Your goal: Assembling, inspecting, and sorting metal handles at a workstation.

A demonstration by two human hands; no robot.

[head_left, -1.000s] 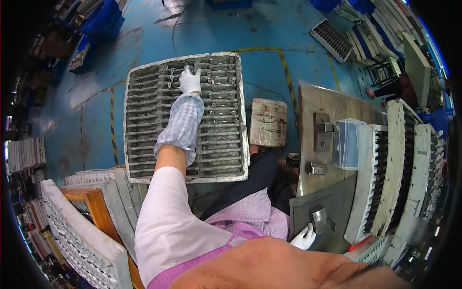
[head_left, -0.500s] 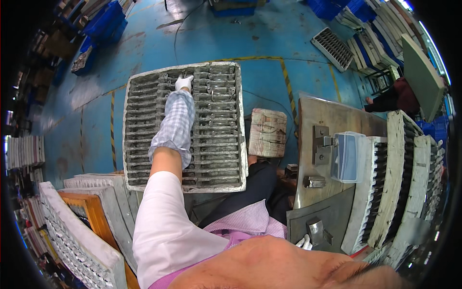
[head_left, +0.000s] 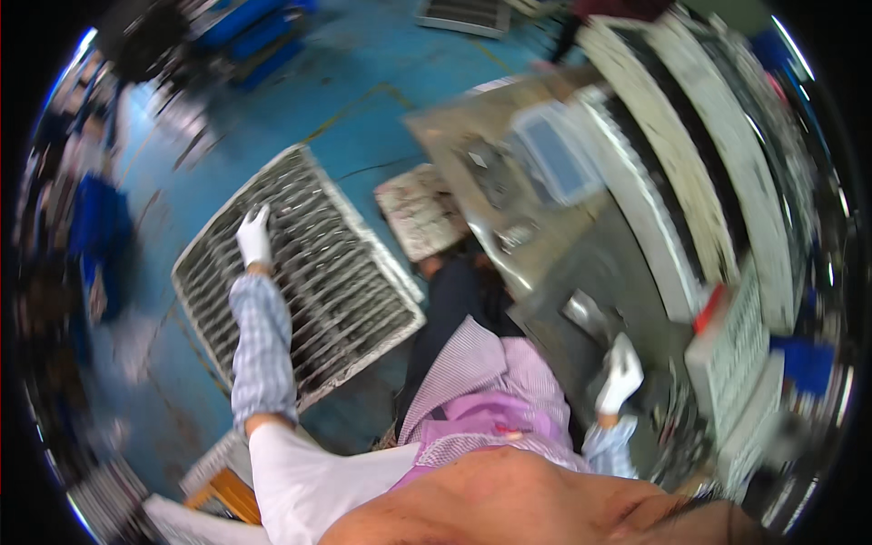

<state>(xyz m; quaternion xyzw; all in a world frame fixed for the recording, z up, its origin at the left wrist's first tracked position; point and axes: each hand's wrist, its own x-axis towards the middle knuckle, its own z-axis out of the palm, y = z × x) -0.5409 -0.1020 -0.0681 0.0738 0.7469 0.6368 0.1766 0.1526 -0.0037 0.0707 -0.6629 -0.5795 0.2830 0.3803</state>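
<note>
White-gloved, my left hand (head_left: 254,236) was over the slotted tray (head_left: 392,263), its grip too blurred to tell; rightward, a shiny metal piece (head_left: 584,312) lay on the grey mat (head_left: 631,282), just beside my right hand (head_left: 621,374), whose hold I couldn't tell.

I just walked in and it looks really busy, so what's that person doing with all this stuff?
A person in white gloves has both hands out. The left hand is at a big tray with rows of slots. The right hand is beside a shiny, curved metal piece on a dark mat. It's too blurry to tell whether either hand holds anything.
</note>
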